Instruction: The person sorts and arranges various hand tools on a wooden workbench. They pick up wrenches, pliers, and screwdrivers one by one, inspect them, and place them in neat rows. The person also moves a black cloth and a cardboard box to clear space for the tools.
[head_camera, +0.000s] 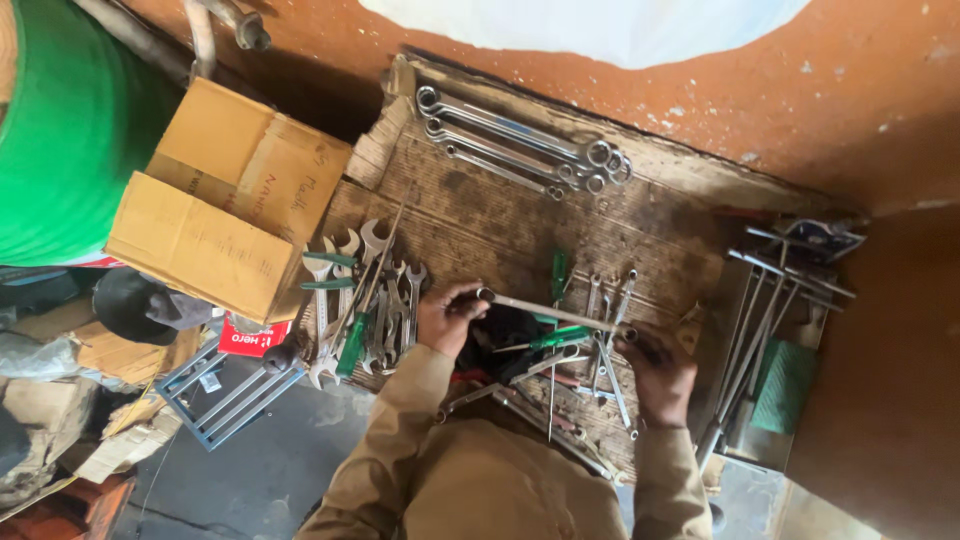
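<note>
Three long silver ring spanners (520, 145) lie side by side at the far end of the worn wooden worktop (650, 225), their ring ends bunched together at the right. One brown cardboard box (228, 200) stands at the left edge, and just beside it is a heap of silver open-ended spanners (372, 300), too tangled to count, with at least two green-handled screwdrivers (352, 345) among them. Another green-handled screwdriver (559, 272) lies near the middle. A bundle of long thin steel rods (765, 320) rests past the right edge.

The person holds one long slim silver steel spanner (550, 312) level across the near part of the worktop, above a scatter of more tools. It is a straight bright bar with a small ring end at the left. The left hand (447, 318) is clenched around that ring end; the right hand (658, 375) grips the other end, its fingers curled over the bar.
</note>
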